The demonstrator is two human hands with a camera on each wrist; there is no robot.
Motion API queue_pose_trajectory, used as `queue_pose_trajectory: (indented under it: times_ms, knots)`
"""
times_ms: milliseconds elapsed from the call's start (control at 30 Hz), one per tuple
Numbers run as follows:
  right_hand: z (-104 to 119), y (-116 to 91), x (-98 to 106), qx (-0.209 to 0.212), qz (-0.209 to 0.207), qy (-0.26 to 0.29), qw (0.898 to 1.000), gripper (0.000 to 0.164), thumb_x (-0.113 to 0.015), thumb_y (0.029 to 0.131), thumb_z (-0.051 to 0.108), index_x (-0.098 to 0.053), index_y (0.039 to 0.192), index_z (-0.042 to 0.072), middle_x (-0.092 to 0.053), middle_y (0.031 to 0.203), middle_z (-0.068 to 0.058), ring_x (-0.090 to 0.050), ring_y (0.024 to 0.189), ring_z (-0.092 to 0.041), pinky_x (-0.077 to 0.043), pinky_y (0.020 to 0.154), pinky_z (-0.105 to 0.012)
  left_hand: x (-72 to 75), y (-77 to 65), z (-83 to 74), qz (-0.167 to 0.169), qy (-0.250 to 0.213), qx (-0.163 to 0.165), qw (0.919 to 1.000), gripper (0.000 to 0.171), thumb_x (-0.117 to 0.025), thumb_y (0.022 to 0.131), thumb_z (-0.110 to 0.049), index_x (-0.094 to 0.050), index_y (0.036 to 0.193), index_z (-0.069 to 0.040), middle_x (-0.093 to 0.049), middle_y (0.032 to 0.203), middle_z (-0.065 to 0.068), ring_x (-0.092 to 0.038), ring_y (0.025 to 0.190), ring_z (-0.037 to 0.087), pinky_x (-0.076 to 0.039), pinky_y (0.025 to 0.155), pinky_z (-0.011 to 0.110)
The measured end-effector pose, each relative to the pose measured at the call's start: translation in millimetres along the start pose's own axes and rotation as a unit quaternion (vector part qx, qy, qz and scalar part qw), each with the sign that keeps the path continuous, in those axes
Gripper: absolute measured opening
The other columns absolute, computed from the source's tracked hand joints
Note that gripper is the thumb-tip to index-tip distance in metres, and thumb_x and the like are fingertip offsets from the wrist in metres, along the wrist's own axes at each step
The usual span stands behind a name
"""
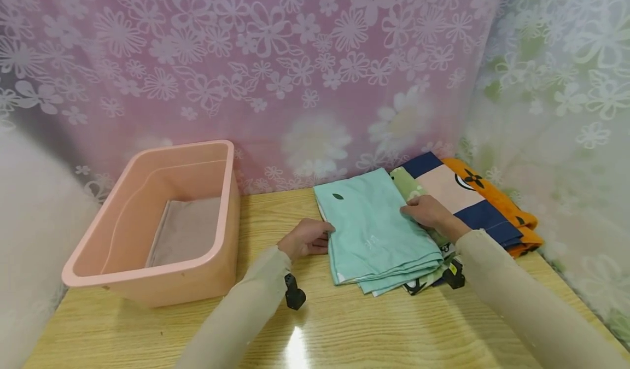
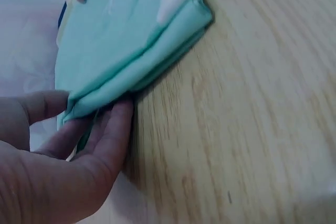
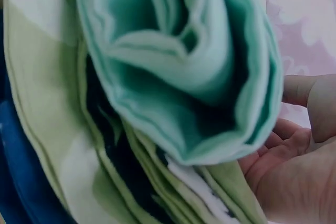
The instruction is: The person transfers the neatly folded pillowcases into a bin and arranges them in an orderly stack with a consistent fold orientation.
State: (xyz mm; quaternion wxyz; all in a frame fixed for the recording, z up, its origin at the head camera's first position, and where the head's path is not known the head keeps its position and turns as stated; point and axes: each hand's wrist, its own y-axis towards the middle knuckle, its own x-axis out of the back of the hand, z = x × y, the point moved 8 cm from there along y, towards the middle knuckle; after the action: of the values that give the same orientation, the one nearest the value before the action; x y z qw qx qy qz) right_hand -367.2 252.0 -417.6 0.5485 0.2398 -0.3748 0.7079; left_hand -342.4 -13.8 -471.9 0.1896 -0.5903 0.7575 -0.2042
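A folded mint-green cloth (image 1: 369,227) with a small dark leaf print lies on the right half of the table. My left hand (image 1: 307,238) pinches its left edge, thumb above and fingers tucked under the layers, as the left wrist view shows. At the opposite edge my right hand (image 1: 433,214) grips the cloth, thumb on top and fingers beneath. From the right wrist, the loosely rolled layers of the mint-green cloth (image 3: 173,66) show end on. Under its right side lies a folded light-green patterned cloth (image 3: 42,87), partly hidden.
A pink plastic tub (image 1: 228,232) stands on the left with a folded grey cloth (image 1: 189,229) inside. To the right, a navy and beige cloth (image 1: 450,186) overlaps an orange cloth (image 1: 524,218). Floral curtains (image 1: 315,85) hang behind the wooden table (image 1: 344,331).
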Motion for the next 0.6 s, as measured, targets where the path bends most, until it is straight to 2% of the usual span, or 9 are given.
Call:
queue_pose_trajectory:
  times_ms: [133, 400, 500, 600]
  knots:
    - [-0.6, 0.9, 0.3, 0.004, -0.006, 0.000, 1.000, 0.051, -0.050, 0.098, 0.023, -0.047, 0.130, -0.016, -0.042, 0.134, -0.035, -0.048, 0.115, -0.043, -0.044, 0.092, -0.051, -4.5, -1.5, -2.5, -0.012, -0.016, -0.016, 0.9997, 0.028, -0.063, 0.087, -0.010, -0.059, 0.110, 0.005, -0.065, 0.093, 0.015, -0.065, 0.079, 0.020, -0.055, 0.074, 0.036]
    - [-4.1, 4.7, -3.5, 0.011, -0.016, 0.014, 1.000, 0.053, -0.050, 0.099, 0.022, -0.040, 0.135, -0.016, -0.039, 0.137, -0.034, -0.042, 0.122, -0.046, -0.040, 0.097, -0.053, -10.8, 6.6, 10.1, -0.006, -0.103, -0.006, 0.9946, 0.036, -0.062, 0.089, -0.009, -0.052, 0.120, 0.007, -0.066, 0.100, 0.017, -0.067, 0.087, 0.024, -0.056, 0.075, 0.037]
    - [-4.5, 4.3, -4.8, 0.016, -0.018, 0.011, 1.000, 0.053, -0.050, 0.099, 0.022, -0.040, 0.135, -0.017, -0.038, 0.137, -0.035, -0.041, 0.122, -0.047, -0.040, 0.097, -0.053, -16.2, 9.2, 11.8, 0.002, -0.106, -0.021, 0.9942, 0.040, -0.064, 0.089, -0.010, -0.051, 0.122, 0.007, -0.066, 0.103, 0.016, -0.067, 0.089, 0.024, -0.055, 0.076, 0.037]
    - [-6.1, 3.7, -4.5, 0.020, -0.023, 0.007, 0.999, 0.052, -0.049, 0.099, 0.021, -0.041, 0.134, -0.017, -0.039, 0.136, -0.035, -0.043, 0.120, -0.047, -0.041, 0.095, -0.054, -24.6, 10.1, 10.5, 0.015, -0.080, -0.039, 0.9959, 0.045, -0.065, 0.089, -0.014, -0.050, 0.125, 0.006, -0.065, 0.106, 0.014, -0.066, 0.093, 0.024, -0.055, 0.078, 0.036]
